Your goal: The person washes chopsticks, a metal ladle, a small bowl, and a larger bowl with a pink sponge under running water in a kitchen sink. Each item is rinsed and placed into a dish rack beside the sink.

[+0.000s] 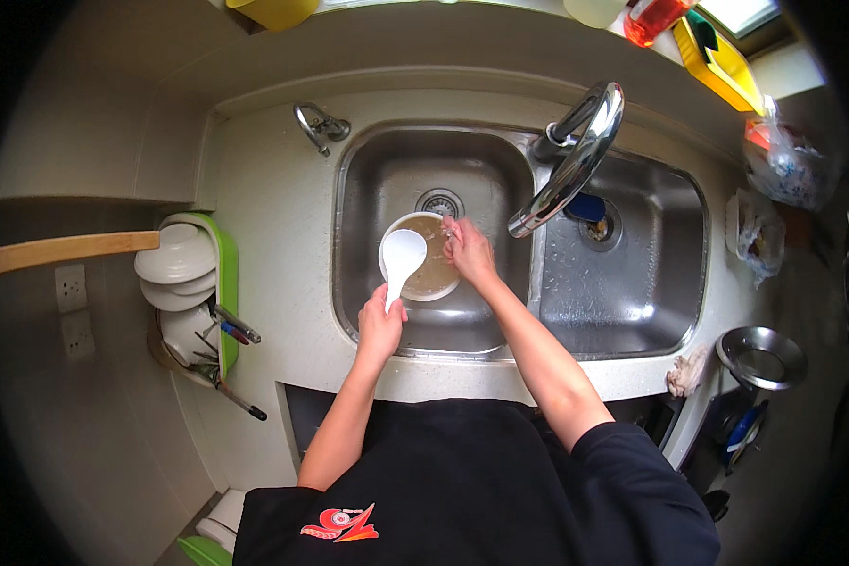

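Note:
My left hand (380, 324) grips the handle of a white ladle or rice paddle (404, 251), whose broad head is over a white-rimmed bowl (404, 294). Cloudy brownish liquid fills the bowl, which sits in the left basin of a stainless steel double sink (498, 283), just in front of the drain (440, 205). At the bowl's right rim is my right hand (469, 249), its fingers curled and wet, with something small and clear or water at the fingertips; whether it holds anything is unclear.
A chrome faucet (580, 163) arches over the divider; a smaller tap (319, 129) stands at back left. In the right basin a blue object (585, 206) lies by the drain. A green dish rack (228, 283) with white bowls is at left. A steel pan (761, 357) and crumpled cloth (687, 371) are at right.

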Tool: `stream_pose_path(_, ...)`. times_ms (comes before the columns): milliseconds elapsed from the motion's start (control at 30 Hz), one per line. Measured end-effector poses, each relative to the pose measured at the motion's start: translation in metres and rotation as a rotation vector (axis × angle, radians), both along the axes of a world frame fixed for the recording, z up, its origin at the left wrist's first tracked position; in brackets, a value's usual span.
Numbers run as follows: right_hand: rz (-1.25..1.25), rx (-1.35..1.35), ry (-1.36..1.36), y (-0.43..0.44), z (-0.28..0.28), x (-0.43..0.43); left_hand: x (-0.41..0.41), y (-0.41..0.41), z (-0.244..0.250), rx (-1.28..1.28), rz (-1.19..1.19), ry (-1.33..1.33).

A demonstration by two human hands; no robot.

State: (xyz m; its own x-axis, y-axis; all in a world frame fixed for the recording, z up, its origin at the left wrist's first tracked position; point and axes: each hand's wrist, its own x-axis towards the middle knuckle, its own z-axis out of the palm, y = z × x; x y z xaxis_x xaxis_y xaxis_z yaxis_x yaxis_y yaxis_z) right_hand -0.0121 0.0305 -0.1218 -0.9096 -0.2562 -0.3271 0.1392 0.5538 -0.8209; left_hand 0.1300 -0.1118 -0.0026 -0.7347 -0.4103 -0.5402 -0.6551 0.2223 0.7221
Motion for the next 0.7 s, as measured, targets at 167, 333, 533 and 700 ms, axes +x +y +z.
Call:
stream_pose_path(167, -0.066, -0.415, -0.058, -0.006, 0.059, 0.025, 0.004, 0.005, -0.011, -0.020, 0.061, -0.053)
stream_pose_path(333, 0.146, -0.215, 0.603, -0.019, 0.076, 0.032, 0.001, 0.022, -0.024, -0.221, -0.059, 0.091)
stream_pose_path(533, 0.060, -0.028, 0.396, -0.030, 0.052, 0.016, 0.002, 0.025, -0.017, -0.093, -0.080, 0.039)
stream_pose_path(700, 0.006, -0.090, 0.248, -0.013, 0.040, -0.003, -0.004, 0.003, -0.007, -0.302, 0.087, 0.059)
